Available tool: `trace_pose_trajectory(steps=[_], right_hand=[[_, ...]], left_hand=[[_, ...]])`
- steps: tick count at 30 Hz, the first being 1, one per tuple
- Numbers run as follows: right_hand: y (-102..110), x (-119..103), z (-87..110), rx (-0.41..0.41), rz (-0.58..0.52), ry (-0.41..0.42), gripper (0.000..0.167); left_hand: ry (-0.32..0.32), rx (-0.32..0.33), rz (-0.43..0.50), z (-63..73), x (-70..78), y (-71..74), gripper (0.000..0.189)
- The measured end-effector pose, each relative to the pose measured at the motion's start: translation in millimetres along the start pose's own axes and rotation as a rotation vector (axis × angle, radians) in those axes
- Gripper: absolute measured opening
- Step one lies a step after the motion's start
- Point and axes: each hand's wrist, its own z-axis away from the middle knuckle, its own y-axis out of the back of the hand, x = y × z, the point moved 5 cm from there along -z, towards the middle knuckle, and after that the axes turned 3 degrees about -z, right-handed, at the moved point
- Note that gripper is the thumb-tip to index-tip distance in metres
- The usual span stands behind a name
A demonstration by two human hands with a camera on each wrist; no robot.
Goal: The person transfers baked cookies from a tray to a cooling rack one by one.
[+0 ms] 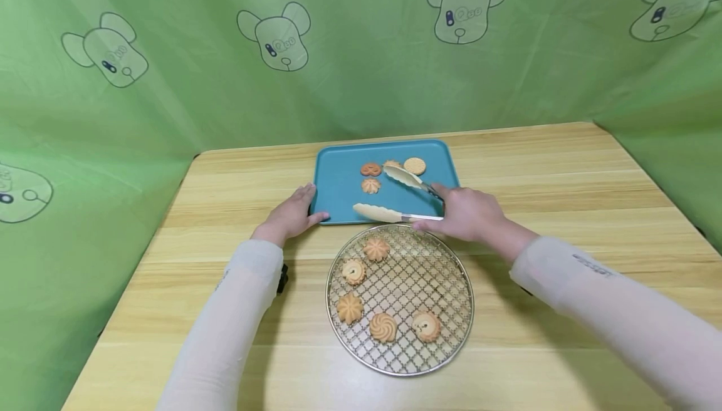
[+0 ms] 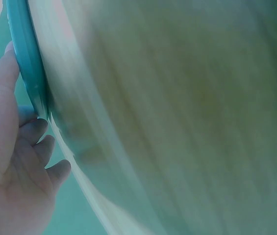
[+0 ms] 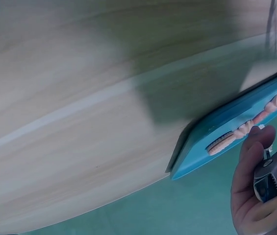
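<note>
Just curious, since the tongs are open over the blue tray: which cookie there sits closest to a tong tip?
The half-hidden cookie in the tray's back row, between the pretzel-shaped one and the round flat one. The upper tong tip overlaps it; the others lie clear.

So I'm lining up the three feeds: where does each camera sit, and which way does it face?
Head: worn high, looking forward and down at the table; both sleeved arms, the left hand at the blue tray, and the right hand holding tongs show.
Left wrist: beside the left hand, facing the tray's edge; blurred.
Right wrist: under the right hand, facing the tray and cookies; fingers show.
All three share the tray.
</note>
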Motion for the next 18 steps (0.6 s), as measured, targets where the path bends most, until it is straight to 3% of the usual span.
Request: trace_pose_trajectory(steps=[9, 18], right_hand=[[-2, -3, -7.6, -0.034, -0.001, -0.045, 0.108], [-3, -8, -12.2, -0.028, 0.02, -0.028, 0.099]], left_hand=[[0.002, -0.001, -0.003, 0.1, 0.2, -0.3, 0.083], [0.008, -0.005, -0.003, -1.0, -0.6, -0.8, 0.083]])
